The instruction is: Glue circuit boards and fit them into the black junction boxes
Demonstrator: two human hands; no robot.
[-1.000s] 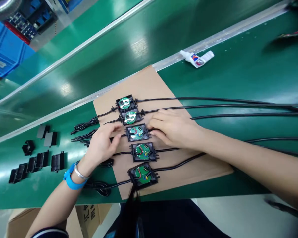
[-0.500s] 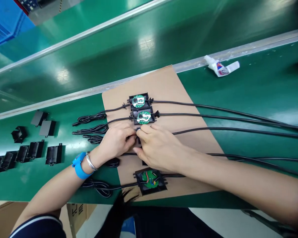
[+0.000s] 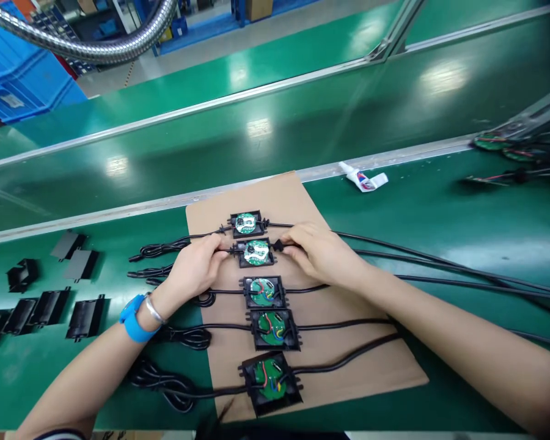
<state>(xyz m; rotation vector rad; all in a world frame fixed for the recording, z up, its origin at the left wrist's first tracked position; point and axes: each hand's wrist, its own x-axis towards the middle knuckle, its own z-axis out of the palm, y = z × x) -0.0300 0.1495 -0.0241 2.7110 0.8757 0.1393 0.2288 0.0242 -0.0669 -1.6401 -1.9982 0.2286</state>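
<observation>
Several black plastic cases with green circuit boards lie in a column on a brown cardboard sheet (image 3: 238,201). At the second case (image 3: 256,252) from the far end, my left hand (image 3: 199,260) pinches the black cable on the left side. My right hand (image 3: 323,250) pinches the cable on the right, beside a black strain relief (image 3: 278,245). White compound shows on this board and on the farthest board (image 3: 245,223). The nearer boards, such as the middle one (image 3: 263,291) and the nearest (image 3: 270,377), show coloured wires instead.
Empty black cases (image 3: 86,318) and grey-topped ones (image 3: 81,265) stand at the left. Coiled cables (image 3: 165,382) lie beside the cardboard. A white tube (image 3: 363,179) rests near the ledge. More wired boards (image 3: 508,150) sit at far right.
My hands have left the middle case and moved apart to the cables of the second case. The middle boards now show. The view has tilted up, revealing a metal hose and shelves.
</observation>
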